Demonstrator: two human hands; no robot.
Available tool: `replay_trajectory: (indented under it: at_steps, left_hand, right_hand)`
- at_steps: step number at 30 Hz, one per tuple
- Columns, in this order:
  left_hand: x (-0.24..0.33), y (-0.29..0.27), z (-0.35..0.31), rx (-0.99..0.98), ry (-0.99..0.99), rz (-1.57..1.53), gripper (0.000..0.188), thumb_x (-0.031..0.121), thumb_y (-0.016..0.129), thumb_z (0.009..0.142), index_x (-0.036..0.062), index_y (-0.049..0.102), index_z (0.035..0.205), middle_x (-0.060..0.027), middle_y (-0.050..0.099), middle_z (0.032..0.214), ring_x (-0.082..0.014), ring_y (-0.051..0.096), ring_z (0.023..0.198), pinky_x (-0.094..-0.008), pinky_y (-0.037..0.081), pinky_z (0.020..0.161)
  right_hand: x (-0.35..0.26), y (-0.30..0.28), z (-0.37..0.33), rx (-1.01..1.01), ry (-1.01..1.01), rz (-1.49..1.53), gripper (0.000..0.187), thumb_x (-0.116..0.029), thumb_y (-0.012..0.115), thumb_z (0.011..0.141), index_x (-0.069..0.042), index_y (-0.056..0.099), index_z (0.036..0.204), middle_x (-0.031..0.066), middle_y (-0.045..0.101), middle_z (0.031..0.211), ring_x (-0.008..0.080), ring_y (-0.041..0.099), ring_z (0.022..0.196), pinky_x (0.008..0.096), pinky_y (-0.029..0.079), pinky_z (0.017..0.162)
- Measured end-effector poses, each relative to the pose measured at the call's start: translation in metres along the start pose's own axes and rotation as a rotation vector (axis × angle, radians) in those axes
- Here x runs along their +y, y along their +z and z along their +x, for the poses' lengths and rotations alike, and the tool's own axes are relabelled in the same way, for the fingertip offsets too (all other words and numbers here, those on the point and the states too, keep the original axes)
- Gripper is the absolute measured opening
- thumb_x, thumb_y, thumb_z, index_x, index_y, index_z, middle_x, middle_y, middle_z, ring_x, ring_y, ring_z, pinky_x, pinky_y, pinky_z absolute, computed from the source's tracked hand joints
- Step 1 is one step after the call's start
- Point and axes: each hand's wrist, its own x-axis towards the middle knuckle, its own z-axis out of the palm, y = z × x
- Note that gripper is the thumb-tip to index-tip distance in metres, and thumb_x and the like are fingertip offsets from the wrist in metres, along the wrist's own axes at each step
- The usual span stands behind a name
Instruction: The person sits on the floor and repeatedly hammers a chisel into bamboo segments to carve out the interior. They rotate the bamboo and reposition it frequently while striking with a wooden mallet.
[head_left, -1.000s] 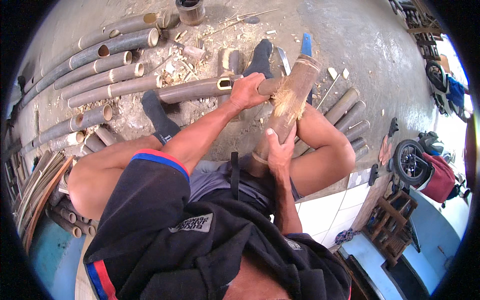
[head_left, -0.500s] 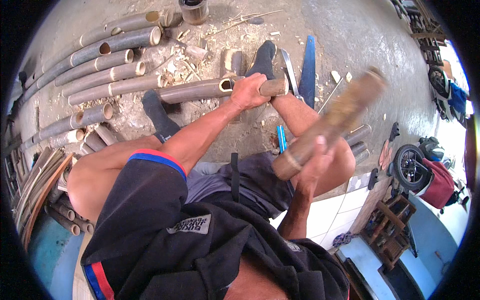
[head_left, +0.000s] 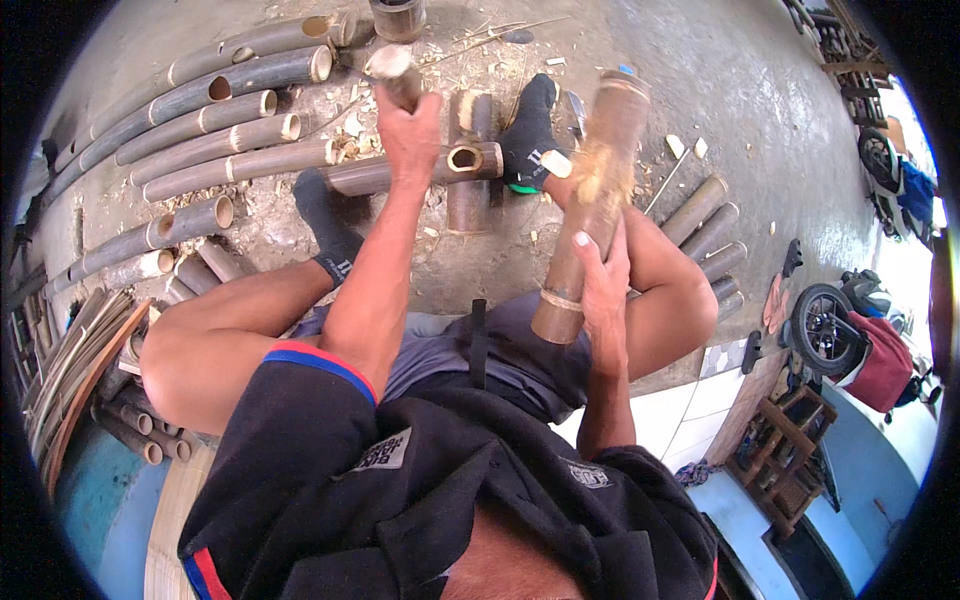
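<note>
My left hand (head_left: 408, 135) is closed around a short, round wooden tool handle (head_left: 392, 64) with a pale end. It is raised above a dark bamboo pole (head_left: 360, 178); whatever lies below the fist is hidden. Near its right end, the pole has a round hole (head_left: 465, 158) with a pale rim. The pole rests across a thick bamboo piece (head_left: 468, 215) between my feet. My right hand (head_left: 604, 268) grips a thick bamboo club (head_left: 590, 220), slanted over my right leg. Its middle is worn and frayed, its upper end blurred.
Several bamboo poles (head_left: 215, 150), some with holes, lie at the left. Pale chips (head_left: 352, 125) litter the floor. A dark round container (head_left: 400, 18) stands at the far edge. Shorter bamboo pieces (head_left: 697, 208) lie beyond my right knee; a motorbike wheel (head_left: 826, 330) is farther right.
My left hand has moved left and away from me with the handle, uncovering the hole. The club in my right hand has swung left and now covers most of the blue saw.
</note>
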Motion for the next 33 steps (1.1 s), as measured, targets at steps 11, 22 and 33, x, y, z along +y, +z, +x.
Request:
replay_trajectory:
  at_steps: [11, 22, 33]
  left_hand:
    - [-0.050, -0.041, -0.045, 0.086, -0.439, -0.821, 0.019, 0.016, 0.069, 0.091, 0.0041, 0.054, 0.090, -0.0051, 0.056, 0.069, -0.0149, 0.052, 0.055, -0.0331, 0.049, 0.057]
    - [-0.045, -0.034, -0.058, 0.216, -0.272, -0.684, 0.015, 0.008, 0.062, 0.097, 0.0026, 0.059, 0.083, -0.0022, 0.056, 0.063, -0.0110, 0.050, 0.051, -0.0299, 0.048, 0.052]
    - [-0.055, -0.035, -0.054, 0.236, -0.381, -0.685, 0.006, -0.002, 0.060, 0.089, -0.0008, 0.059, 0.083, -0.0063, 0.060, 0.071, -0.0151, 0.052, 0.053, -0.0334, 0.049, 0.053]
  right_hand:
    - [-0.091, 0.066, 0.038, -0.375, -0.410, -0.402, 0.101, -0.040, 0.077, 0.081, 0.004, 0.027, 0.157, 0.0310, 0.062, 0.133, 0.0363, 0.063, 0.123, 0.0409, 0.046, 0.107]
    - [-0.150, 0.123, 0.070, -0.573, -0.918, -1.372, 0.091, -0.044, 0.076, 0.080, -0.035, 0.032, 0.159, 0.0226, 0.068, 0.096, 0.0423, 0.071, 0.079, 0.0505, 0.058, 0.070]
    - [-0.166, 0.155, 0.087, -0.628, -1.104, -1.267, 0.086, -0.050, 0.072, 0.079, -0.031, 0.039, 0.156, 0.0217, 0.071, 0.082, 0.0436, 0.070, 0.074, 0.0511, 0.057, 0.065]
